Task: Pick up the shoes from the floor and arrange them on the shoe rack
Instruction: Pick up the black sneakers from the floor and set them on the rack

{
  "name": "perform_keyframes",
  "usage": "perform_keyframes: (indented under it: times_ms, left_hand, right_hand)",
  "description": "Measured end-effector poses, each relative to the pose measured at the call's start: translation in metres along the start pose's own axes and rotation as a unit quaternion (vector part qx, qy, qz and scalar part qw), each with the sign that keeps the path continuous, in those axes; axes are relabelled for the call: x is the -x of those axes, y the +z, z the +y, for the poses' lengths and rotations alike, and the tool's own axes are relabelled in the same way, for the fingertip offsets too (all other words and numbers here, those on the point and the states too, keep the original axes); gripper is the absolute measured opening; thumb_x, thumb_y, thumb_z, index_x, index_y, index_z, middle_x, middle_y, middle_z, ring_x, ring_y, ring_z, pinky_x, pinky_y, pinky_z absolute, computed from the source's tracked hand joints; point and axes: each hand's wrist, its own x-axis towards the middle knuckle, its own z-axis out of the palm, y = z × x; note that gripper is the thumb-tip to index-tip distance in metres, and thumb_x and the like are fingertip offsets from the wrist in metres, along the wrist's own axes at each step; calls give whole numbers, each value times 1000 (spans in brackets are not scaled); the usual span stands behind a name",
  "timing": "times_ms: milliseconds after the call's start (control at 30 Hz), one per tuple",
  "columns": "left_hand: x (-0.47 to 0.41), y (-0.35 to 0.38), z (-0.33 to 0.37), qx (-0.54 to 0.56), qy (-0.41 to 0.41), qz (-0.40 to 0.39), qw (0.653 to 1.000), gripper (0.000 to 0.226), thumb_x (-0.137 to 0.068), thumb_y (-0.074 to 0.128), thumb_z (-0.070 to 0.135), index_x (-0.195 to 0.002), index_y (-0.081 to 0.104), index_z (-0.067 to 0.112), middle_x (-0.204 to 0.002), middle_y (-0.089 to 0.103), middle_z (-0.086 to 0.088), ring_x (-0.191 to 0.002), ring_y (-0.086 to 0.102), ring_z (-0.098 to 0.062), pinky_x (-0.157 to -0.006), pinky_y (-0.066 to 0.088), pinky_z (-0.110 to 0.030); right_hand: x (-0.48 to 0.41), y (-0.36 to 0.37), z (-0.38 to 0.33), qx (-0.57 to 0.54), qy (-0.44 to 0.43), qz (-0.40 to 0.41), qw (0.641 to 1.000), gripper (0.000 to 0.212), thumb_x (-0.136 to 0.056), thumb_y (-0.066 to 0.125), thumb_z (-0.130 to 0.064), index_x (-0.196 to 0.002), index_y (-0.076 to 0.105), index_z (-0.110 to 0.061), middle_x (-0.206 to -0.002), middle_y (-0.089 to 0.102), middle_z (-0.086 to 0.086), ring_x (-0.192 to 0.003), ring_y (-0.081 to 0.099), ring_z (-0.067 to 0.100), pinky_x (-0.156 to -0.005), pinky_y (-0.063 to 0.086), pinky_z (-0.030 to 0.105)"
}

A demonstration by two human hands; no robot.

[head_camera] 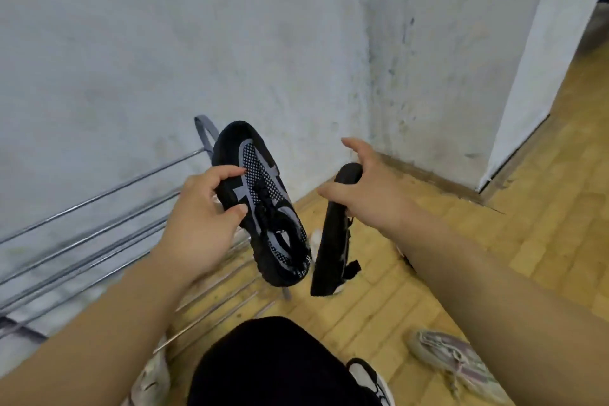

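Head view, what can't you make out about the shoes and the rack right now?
Head view only:
- Black shoe: edge-on, top end covered by the right hand.
- Shoe rack: cut by the left edge, lower rails behind the left forearm.
- Grey sneaker: motion-blurred, pattern unclear.
- White shoe: mostly behind the black shoe and patterned shoe.

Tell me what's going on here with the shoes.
A person's left hand grips a black and grey knit shoe, and the right hand holds a second black shoe, both in the air by the end of the metal shoe rack against the wall. Neither is on the rack yet. A grey-purple sneaker and a black-and-white shoe lie on the wooden floor.
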Motion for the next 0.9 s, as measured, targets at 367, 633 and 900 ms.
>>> perform_keyframes:
  times_ms: [367, 633, 900]
  left_hand:
    - [51, -169, -73, 87, -62, 165, 980, 55, -92, 65, -7, -129, 60, 34, -132, 57, -7, -82, 76, -6, -63, 56, -12]
    - [68, -237, -146, 123, -131, 258, 949, 52, -94, 64, -5, -126, 62, 36, -125, 62, -2, -73, 73, -5, -54, 51, -12]
    - [45, -261, -186, 141, -133, 304, 933, 55, -94, 60, -5, -126, 60, 39, -115, 63, 13, -77, 71, -9, -57, 50, -9]
  right_hand:
    - [-46, 187, -124, 66, -93, -76, 991, 91, -67, 82, -56, -146, 42, -38, -126, 56, -1, -104, 67, 25, -88, 60, 47]
    - [-99, 317, -182, 185, -71, -158, 967, 94, -71, 82, -53, -150, 39, -23, -105, 58, -1, -85, 70, 23, -83, 61, 42]
    - [-147, 404, -190, 367, -53, -157, 915, 31, -81, 75, -34, -83, 55, -10, -71, 59, 2, -61, 58, 18, -56, 45, 26]
